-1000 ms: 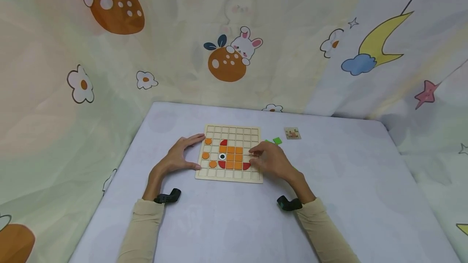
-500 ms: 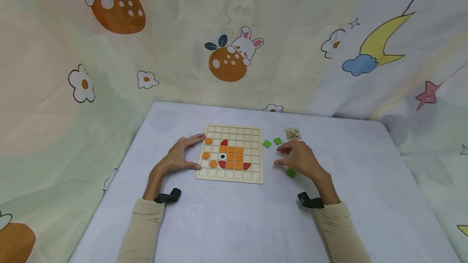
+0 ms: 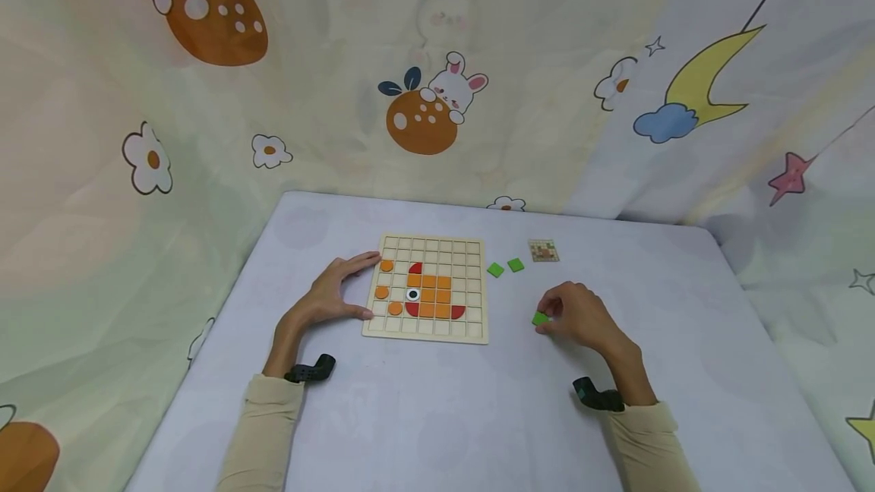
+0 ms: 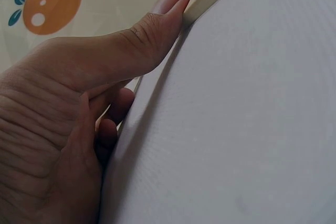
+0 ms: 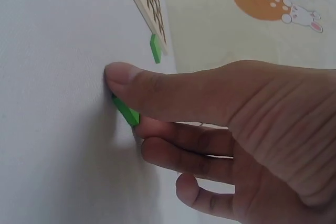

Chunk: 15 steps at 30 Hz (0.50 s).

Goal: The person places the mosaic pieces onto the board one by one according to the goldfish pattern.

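Note:
A square wooden grid board (image 3: 469,330) lies on the white table. My left hand (image 3: 330,296) touches its left side, thumb and fingers spread apart along the edge; in the left wrist view the thumb (image 4: 152,35) rests on the board's rim. To the right of the board, my right hand (image 3: 579,317) pinches a green square tile (image 3: 540,318) between thumb and fingers, low over the table. The right wrist view shows this green tile (image 5: 126,112) partly hidden by the thumb. On the board, orange squares (image 3: 428,295), red quarter-round tiles (image 3: 457,312) and an eye tile (image 3: 413,294) form a figure.
Orange discs (image 3: 381,292) sit in the board's left columns. Two more green tiles, one nearer the board (image 3: 495,269) and one farther right (image 3: 516,265), lie beside it. A small patterned card (image 3: 543,250) lies behind them. A printed cloth (image 3: 328,97) hangs beyond the table.
My right hand has moved from over the board's right side to the right and now pinches a green tile lying there. My left hand stays at the board's left edge.

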Each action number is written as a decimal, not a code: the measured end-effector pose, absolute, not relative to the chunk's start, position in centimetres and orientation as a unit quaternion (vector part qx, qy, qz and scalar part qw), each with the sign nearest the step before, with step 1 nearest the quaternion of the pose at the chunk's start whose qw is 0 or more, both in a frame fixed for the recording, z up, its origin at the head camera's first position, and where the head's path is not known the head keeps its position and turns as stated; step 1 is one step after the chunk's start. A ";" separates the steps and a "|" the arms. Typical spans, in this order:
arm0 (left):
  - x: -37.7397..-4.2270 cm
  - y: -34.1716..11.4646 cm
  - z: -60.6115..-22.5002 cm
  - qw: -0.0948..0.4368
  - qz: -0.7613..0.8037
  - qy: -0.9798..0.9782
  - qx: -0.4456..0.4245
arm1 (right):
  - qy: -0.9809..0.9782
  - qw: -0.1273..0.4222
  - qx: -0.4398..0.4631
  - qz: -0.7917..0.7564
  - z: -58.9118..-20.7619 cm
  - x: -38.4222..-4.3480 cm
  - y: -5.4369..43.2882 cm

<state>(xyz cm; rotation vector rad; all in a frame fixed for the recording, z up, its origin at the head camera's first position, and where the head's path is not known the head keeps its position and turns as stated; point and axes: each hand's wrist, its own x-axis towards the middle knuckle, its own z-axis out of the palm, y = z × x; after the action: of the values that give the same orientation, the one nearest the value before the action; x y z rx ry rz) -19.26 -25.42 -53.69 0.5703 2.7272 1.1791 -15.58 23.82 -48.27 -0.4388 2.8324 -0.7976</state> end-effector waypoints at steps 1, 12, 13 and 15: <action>-19.3 -25.4 -53.7 0.058 0.391 0.899 0.189 | 0.949 0.079 -0.148 -0.267 -48.3 -15.6 23.7; -19.4 -25.6 -54.1 0.051 0.392 0.897 0.197 | 0.943 -0.001 -0.177 -0.281 -48.9 -17.0 21.4; -19.4 -25.6 -54.1 0.051 0.392 0.897 0.198 | 0.939 -0.009 -0.184 -0.289 -49.0 -17.1 21.2; -19.5 -25.6 -54.1 0.051 0.392 0.897 0.199 | 0.932 -0.021 -0.199 -0.301 -49.3 -17.5 20.8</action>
<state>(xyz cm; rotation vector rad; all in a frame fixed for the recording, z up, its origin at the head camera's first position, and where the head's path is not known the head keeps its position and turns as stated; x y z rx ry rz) -19.46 -25.64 -54.07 0.6047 2.7293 1.1929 -17.50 20.79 -49.28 -0.6335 2.9699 -0.9579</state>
